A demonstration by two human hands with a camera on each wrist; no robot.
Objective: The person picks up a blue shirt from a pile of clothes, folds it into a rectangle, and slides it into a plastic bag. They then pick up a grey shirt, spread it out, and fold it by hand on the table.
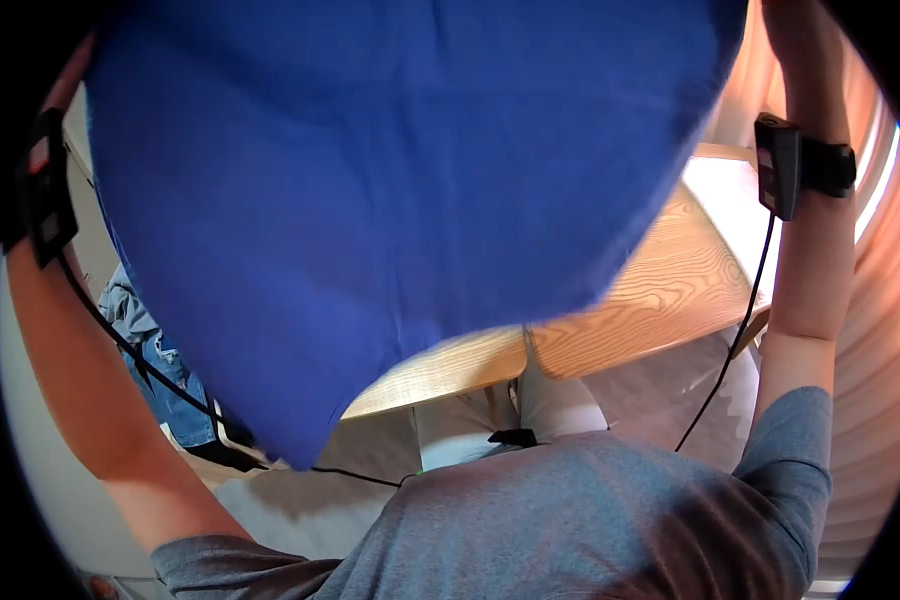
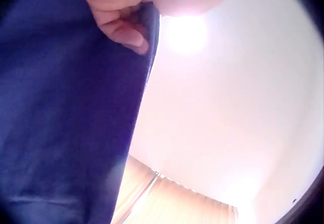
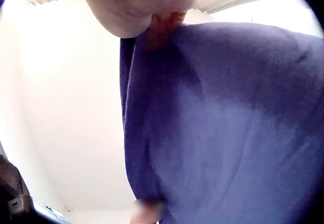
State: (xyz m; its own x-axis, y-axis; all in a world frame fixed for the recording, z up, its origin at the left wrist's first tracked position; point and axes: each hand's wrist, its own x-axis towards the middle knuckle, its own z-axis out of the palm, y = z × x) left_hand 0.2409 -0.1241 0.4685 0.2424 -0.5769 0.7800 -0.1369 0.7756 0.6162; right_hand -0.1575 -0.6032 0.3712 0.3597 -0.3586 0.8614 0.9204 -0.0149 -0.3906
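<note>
Holding the large blue fabric cloth spread high above the light wooden table, we pinch its edges with our left hand and right hand; tension should stay even, corners level.

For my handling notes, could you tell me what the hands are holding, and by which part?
Both hold the blue cloth by its upper edge: left hand and right hand each pinch one side.

Daylight through the slatted window blinds washes out the pale wooden surface. Both wrist views are soft, overexposed and glaring. Fisheye corners darken to black.
</note>
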